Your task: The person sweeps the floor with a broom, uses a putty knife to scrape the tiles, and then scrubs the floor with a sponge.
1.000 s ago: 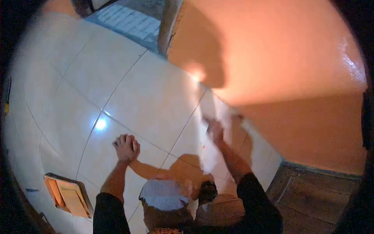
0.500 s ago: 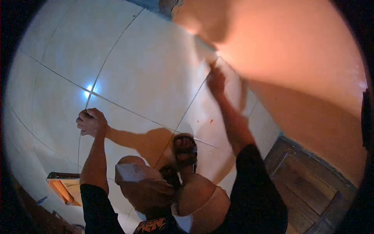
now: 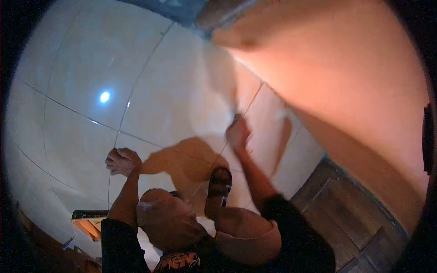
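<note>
My left hand [image 3: 123,161] is closed, its knuckles up, low over a grout line of the pale tiled floor [image 3: 75,145]. Whatever its curled fingers enclose is hidden. My right hand [image 3: 238,133] is also closed, farther to the right over the tiles and between the sandalled foot and the wall. A small dark tip shows at its fingers, too blurred to name. A sandal [image 3: 220,184] on my foot stands on the floor between the two hands, close to my bent knees.
An orange-lit wall [image 3: 337,68] rises along the right. A brown wooden door [image 3: 337,214] is at lower right. A small wooden piece of furniture [image 3: 88,223] stands at lower left. Bright light glares on the tiles.
My right hand has drawn back from the foot of the wall toward my body. My left hand appears slightly lower and farther right as the view has shifted.
</note>
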Demonstrator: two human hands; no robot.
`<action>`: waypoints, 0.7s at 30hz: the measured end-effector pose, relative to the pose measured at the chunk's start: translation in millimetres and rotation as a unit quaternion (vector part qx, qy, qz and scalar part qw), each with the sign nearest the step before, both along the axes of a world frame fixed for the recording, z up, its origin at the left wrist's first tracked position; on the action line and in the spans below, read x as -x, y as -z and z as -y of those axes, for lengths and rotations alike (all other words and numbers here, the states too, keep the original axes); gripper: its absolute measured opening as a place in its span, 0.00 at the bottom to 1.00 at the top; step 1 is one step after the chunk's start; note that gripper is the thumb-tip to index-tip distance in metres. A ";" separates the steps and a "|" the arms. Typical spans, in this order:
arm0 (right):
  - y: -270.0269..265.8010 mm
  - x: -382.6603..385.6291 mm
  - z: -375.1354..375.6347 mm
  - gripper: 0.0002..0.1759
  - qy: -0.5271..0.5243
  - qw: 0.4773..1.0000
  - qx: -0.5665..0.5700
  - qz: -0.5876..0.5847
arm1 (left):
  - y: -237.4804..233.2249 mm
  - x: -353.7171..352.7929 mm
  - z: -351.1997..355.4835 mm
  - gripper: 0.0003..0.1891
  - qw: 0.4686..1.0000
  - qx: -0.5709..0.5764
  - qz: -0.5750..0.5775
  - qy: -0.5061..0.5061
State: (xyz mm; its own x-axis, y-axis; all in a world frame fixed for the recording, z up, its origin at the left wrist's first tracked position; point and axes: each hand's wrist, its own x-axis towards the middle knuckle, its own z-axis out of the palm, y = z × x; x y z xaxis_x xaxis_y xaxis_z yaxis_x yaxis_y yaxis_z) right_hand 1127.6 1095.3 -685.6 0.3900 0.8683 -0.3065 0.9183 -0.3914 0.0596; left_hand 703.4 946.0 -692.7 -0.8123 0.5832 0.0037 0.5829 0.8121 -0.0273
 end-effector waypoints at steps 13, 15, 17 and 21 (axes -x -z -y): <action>-21.9 28.3 44.8 0.23 -0.225 0.961 -0.140 -0.074 | -6.9 3.0 -16.3 0.23 0.999 -0.026 -0.024 -0.001; -16.2 -9.7 -7.0 0.20 -0.237 0.951 -0.192 -0.048 | -9.8 4.8 6.1 0.23 0.999 -0.005 -0.033 0.002; -50.4 -7.1 -46.5 0.19 -0.189 0.960 -0.167 -0.122 | -13.4 3.7 17.3 0.23 0.999 0.013 -0.036 0.009; -37.5 38.0 28.3 0.13 -0.245 0.892 -0.358 -0.128 | -3.2 0.5 -56.3 0.23 0.998 -0.040 -0.038 -0.002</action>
